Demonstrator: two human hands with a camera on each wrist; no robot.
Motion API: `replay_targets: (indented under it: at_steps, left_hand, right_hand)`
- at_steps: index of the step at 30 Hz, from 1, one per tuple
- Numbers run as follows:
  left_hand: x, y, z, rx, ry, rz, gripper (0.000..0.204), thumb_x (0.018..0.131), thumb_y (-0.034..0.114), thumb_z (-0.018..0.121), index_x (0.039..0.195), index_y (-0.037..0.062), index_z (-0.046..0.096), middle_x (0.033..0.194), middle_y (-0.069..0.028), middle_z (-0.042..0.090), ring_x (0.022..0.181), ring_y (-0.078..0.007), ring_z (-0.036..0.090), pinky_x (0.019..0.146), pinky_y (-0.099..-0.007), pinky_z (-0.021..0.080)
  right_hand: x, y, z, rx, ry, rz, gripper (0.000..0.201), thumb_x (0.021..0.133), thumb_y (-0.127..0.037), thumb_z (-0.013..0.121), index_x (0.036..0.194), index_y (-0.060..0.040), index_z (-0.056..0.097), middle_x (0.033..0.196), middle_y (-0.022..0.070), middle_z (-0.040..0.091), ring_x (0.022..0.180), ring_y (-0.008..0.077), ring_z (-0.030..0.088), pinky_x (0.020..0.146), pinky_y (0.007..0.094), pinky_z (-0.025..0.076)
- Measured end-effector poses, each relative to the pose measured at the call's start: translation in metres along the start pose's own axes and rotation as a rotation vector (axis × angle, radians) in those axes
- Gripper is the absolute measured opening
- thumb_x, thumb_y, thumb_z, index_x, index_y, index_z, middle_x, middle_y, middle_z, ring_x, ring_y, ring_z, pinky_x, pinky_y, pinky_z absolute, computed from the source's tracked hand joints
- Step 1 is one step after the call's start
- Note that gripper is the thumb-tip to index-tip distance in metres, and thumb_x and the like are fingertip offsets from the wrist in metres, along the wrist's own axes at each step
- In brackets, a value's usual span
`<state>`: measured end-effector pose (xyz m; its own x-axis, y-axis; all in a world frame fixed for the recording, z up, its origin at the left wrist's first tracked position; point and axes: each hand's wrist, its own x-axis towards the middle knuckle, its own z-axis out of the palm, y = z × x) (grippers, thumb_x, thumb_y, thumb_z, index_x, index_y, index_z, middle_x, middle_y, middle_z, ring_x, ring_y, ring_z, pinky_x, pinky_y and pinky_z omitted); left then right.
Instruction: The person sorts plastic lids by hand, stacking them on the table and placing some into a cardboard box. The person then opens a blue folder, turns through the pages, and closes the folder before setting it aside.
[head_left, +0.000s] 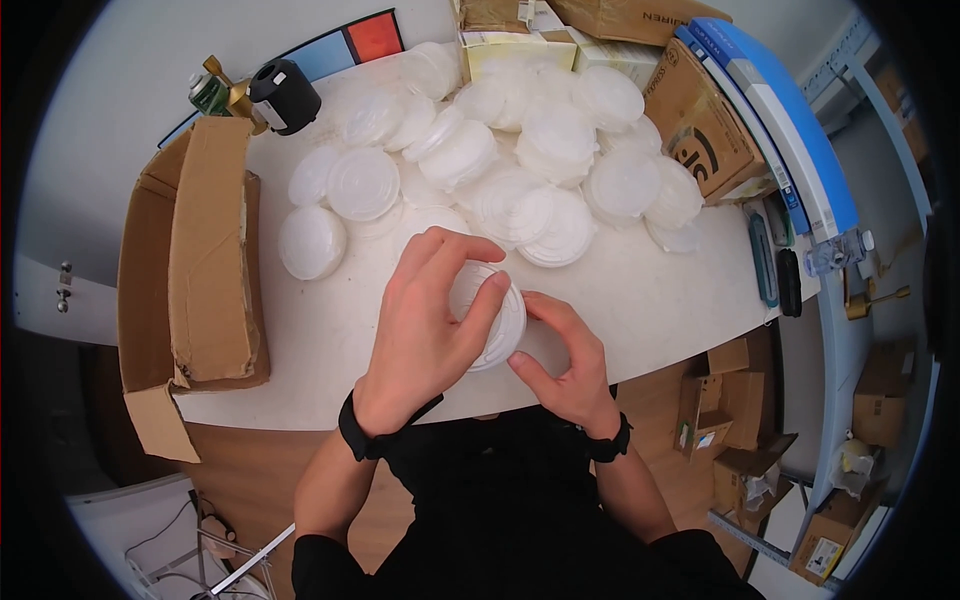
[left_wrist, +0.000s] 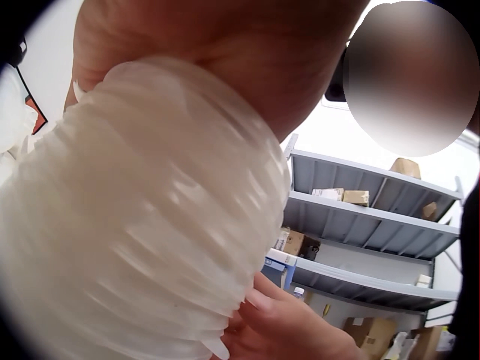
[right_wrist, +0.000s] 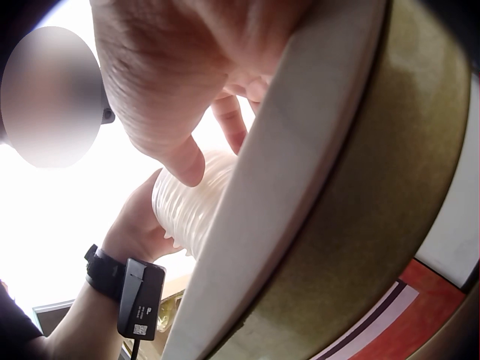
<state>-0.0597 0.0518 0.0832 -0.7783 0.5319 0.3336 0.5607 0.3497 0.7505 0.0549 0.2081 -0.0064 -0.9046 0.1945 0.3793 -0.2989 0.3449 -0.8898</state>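
A stack of round translucent white lids (head_left: 507, 325) stands between the two hands near the table's front edge. My left hand (head_left: 425, 320) grips it from above and the left, its fingers curled over the top. On the stack's right side my right hand (head_left: 572, 362) touches the rim with thumb and fingers. Up close in the left wrist view, the ridged side of the lid stack (left_wrist: 142, 217) fills the left half. In the right wrist view the lid stack (right_wrist: 193, 199) lies beside the right thumb.
Many lid stacks (head_left: 555, 140) cover the table's back half. An open cardboard box (head_left: 212, 260) stands at the left, a black cylinder (head_left: 285, 97) behind it. Blue binders (head_left: 775, 130) and a cardboard box (head_left: 700, 130) stand at the right; a clear bottle (head_left: 838, 252) is by the right edge.
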Motion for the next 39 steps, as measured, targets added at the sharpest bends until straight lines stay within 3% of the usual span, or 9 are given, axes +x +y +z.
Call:
replay_targets:
  at_steps: [5, 7, 11, 13, 19, 25, 28, 31, 39]
  left_hand:
    - [0.002, -0.002, -0.001, -0.051, 0.027, 0.011, 0.012, 0.094, 0.004, 0.068, 0.105, -0.0014, 0.068, 0.104, -0.0123, 0.07, 0.1, -0.0264, 0.069, 0.092, -0.0346, 0.052]
    - [0.003, -0.005, -0.005, -0.141, 0.08, 0.022, 0.011, 0.094, 0.004, 0.069, 0.105, 0.0009, 0.07, 0.098, -0.0128, 0.068, 0.094, -0.0297, 0.067, 0.083, -0.0372, 0.053]
    - [0.0, -0.008, -0.011, -0.174, 0.03, -0.008, 0.011, 0.096, 0.005, 0.069, 0.106, 0.0003, 0.071, 0.099, -0.0123, 0.07, 0.095, -0.027, 0.069, 0.085, -0.0353, 0.053]
    - [-0.001, -0.007, -0.014, -0.266, -0.026, -0.11, 0.013, 0.1, 0.007, 0.067, 0.11, -0.0011, 0.069, 0.105, -0.0056, 0.07, 0.102, -0.0142, 0.065, 0.095, -0.0291, 0.05]
    - [0.001, -0.009, -0.016, -0.537, 0.005, -0.262, 0.014, 0.1, 0.011, 0.068, 0.109, 0.0, 0.072, 0.105, -0.0072, 0.072, 0.101, -0.016, 0.066, 0.096, -0.0302, 0.05]
    - [-0.001, -0.025, -0.003, -0.2, -0.015, -0.102, 0.015, 0.102, 0.011, 0.065, 0.112, 0.001, 0.069, 0.104, -0.0038, 0.07, 0.102, -0.0121, 0.064, 0.094, -0.0301, 0.049]
    - [-0.001, -0.019, -0.001, -0.286, -0.025, -0.228, 0.014, 0.102, 0.01, 0.064, 0.111, 0.0016, 0.069, 0.103, -0.0048, 0.07, 0.1, -0.0143, 0.065, 0.093, -0.0313, 0.049]
    - [-0.002, -0.025, 0.001, -0.165, -0.005, -0.132, 0.012, 0.101, 0.009, 0.064, 0.11, 0.002, 0.069, 0.103, -0.0053, 0.071, 0.099, -0.0166, 0.066, 0.093, -0.0327, 0.049]
    - [-0.002, -0.023, 0.005, -0.15, 0.018, -0.161, 0.013, 0.101, 0.009, 0.064, 0.11, 0.0012, 0.069, 0.101, -0.006, 0.072, 0.096, -0.0161, 0.067, 0.091, -0.0329, 0.05]
  right_hand:
    - [0.0, 0.001, 0.0, -0.015, 0.002, -0.013, 0.056, 0.084, -0.007, 0.083, 0.135, 0.0003, 0.06, 0.134, 0.0217, 0.065, 0.123, 0.0369, 0.064, 0.104, 0.0427, 0.052]
    - [0.0, 0.0, 0.0, -0.018, 0.005, -0.011, 0.056, 0.084, -0.007, 0.083, 0.135, 0.0004, 0.06, 0.133, 0.0217, 0.065, 0.123, 0.0369, 0.064, 0.104, 0.0428, 0.052]
    - [0.0, 0.001, 0.001, -0.028, 0.009, -0.024, 0.055, 0.084, -0.008, 0.083, 0.134, 0.0001, 0.061, 0.133, 0.0217, 0.065, 0.123, 0.037, 0.064, 0.104, 0.0429, 0.052]
    - [0.0, 0.0, 0.001, -0.027, 0.01, -0.014, 0.054, 0.084, -0.008, 0.083, 0.134, 0.0, 0.061, 0.133, 0.0216, 0.065, 0.122, 0.037, 0.064, 0.103, 0.0428, 0.052]
    - [0.0, 0.0, 0.001, -0.023, 0.009, -0.004, 0.054, 0.085, -0.008, 0.083, 0.133, -0.0003, 0.061, 0.133, 0.0217, 0.065, 0.122, 0.037, 0.065, 0.103, 0.0423, 0.053]
    - [0.0, 0.0, 0.001, -0.025, 0.01, -0.008, 0.054, 0.085, -0.009, 0.083, 0.134, 0.0, 0.061, 0.133, 0.022, 0.065, 0.122, 0.037, 0.065, 0.103, 0.0422, 0.052]
    - [-0.003, 0.0, 0.0, 0.003, 0.01, 0.012, 0.054, 0.085, -0.009, 0.083, 0.134, -0.0005, 0.061, 0.136, 0.0227, 0.064, 0.123, 0.0378, 0.064, 0.103, 0.0428, 0.052]
    - [-0.002, 0.0, 0.0, 0.036, 0.005, -0.041, 0.055, 0.086, -0.011, 0.083, 0.136, -0.003, 0.062, 0.142, 0.0238, 0.059, 0.126, 0.0392, 0.062, 0.104, 0.0443, 0.051]
    - [-0.001, 0.004, -0.001, 0.006, -0.101, -0.198, 0.057, 0.086, -0.016, 0.083, 0.139, -0.0099, 0.064, 0.154, 0.0229, 0.048, 0.135, 0.0397, 0.053, 0.107, 0.0468, 0.048]
